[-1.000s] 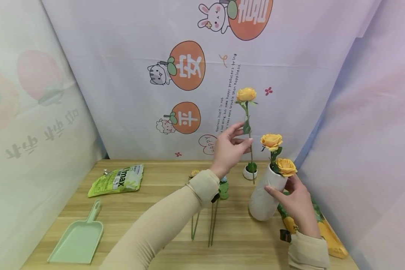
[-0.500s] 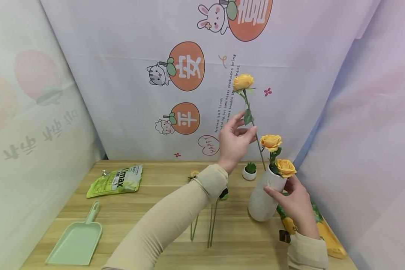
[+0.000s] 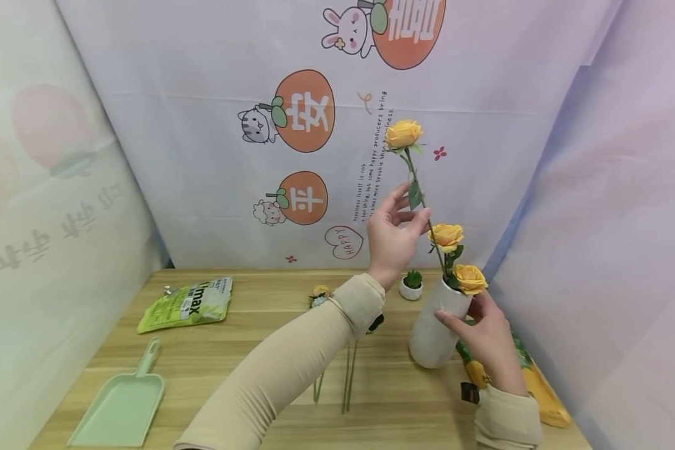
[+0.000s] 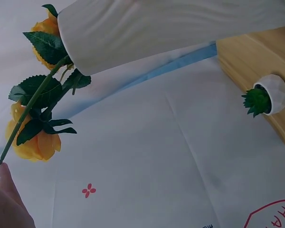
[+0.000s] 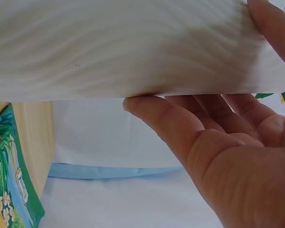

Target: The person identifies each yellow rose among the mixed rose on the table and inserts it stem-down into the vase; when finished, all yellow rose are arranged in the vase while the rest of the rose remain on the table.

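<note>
My left hand (image 3: 413, 215) pinches the thin green stem of a yellow rose (image 3: 403, 133) and holds it up, leaning left. The stem's lower end reaches the mouth of a white ribbed vase (image 3: 430, 337). The vase stands tilted on the wooden table, and my right hand (image 3: 472, 322) grips its upper part. Two more yellow roses (image 3: 446, 235) (image 3: 469, 278) stick out of it. In the left wrist view the stem (image 4: 28, 109) runs from my fingertips (image 4: 7, 204) towards the vase (image 4: 156, 28). In the right wrist view my fingers (image 5: 180, 128) curl under the vase (image 5: 123, 47).
A small potted succulent (image 3: 410, 286) stands behind the vase. Loose stems (image 3: 345, 375) and a small flower (image 3: 319, 292) lie mid-table. A green bag (image 3: 185, 304) and a green scoop (image 3: 118, 406) lie at the left. A yellow-green packet (image 3: 540, 387) lies by the right wall.
My left hand has carried the rose up and to the right, and the stem's lower end has come to the vase's mouth. The right hand has kept its grip on the vase.
</note>
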Available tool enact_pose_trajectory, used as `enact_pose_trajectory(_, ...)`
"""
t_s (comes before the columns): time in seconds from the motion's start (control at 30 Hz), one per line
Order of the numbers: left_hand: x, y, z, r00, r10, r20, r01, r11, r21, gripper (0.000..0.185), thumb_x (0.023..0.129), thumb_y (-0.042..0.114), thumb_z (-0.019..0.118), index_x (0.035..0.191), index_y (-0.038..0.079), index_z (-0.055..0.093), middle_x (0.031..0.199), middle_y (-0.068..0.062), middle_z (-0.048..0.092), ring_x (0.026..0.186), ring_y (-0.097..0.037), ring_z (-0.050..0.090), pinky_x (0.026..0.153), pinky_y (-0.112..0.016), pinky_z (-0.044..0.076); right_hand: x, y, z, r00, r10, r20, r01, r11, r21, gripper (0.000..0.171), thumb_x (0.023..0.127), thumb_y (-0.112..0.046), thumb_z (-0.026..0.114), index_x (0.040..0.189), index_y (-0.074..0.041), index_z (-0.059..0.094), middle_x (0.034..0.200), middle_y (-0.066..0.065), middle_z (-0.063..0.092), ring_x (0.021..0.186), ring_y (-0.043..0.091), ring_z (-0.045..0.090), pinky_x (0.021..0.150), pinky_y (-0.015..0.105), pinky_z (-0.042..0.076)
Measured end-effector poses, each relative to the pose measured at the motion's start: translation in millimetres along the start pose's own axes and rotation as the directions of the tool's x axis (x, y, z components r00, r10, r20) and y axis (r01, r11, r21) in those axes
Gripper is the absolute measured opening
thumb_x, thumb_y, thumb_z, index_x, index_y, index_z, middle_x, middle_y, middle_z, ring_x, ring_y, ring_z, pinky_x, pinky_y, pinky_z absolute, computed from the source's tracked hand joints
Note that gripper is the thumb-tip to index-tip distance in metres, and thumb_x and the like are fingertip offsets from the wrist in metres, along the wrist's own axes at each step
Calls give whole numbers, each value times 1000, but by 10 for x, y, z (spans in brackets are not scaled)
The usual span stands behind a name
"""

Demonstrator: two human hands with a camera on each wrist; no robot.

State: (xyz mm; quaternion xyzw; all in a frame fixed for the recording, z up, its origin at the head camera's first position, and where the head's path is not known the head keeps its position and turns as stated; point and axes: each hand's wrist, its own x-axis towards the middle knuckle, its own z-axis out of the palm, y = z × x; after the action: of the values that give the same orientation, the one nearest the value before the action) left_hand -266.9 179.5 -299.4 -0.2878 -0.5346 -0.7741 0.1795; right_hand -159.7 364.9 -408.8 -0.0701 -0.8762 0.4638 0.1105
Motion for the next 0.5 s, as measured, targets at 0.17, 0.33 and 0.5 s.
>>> enact_pose_trajectory(0.17, -69, -88, 21, 999, -8, 36, 7, 1000, 28, 54, 96, -3, 79, 146, 13, 66, 123, -6, 76, 92, -12, 75, 76, -35, 67, 3, 18, 1, 1000, -17, -7, 17, 1000, -2, 101, 92, -55, 83, 169, -14, 31, 156, 26, 52, 140, 46, 53, 112, 71, 44)
enact_pose_trajectory(0.33, -163, -181, 42, 997, 0, 77, -7, 996, 93, 52, 98, 0, 79, 146, 15, 67, 123, -4, 76, 91, -8, 75, 75, -31, 67, 11, 43, -10, 999, -41, -15, 41, 999, 2, 100, 93, -54, 84, 168, -14, 32, 156, 25, 53, 140, 46, 53, 111, 72, 45)
enact_pose_trajectory(0.5, -253, -283, 49, 994, 4, 110, -19, 991, 135, 49, 99, 2, 78, 145, 15, 67, 122, -11, 76, 91, -7, 75, 75, -29, 66, 17, 44, -1, 999, -47, -13, 47, 999, 7, 100, 93, -53, 84, 168, -14, 32, 156, 25, 52, 140, 46, 53, 110, 71, 46)
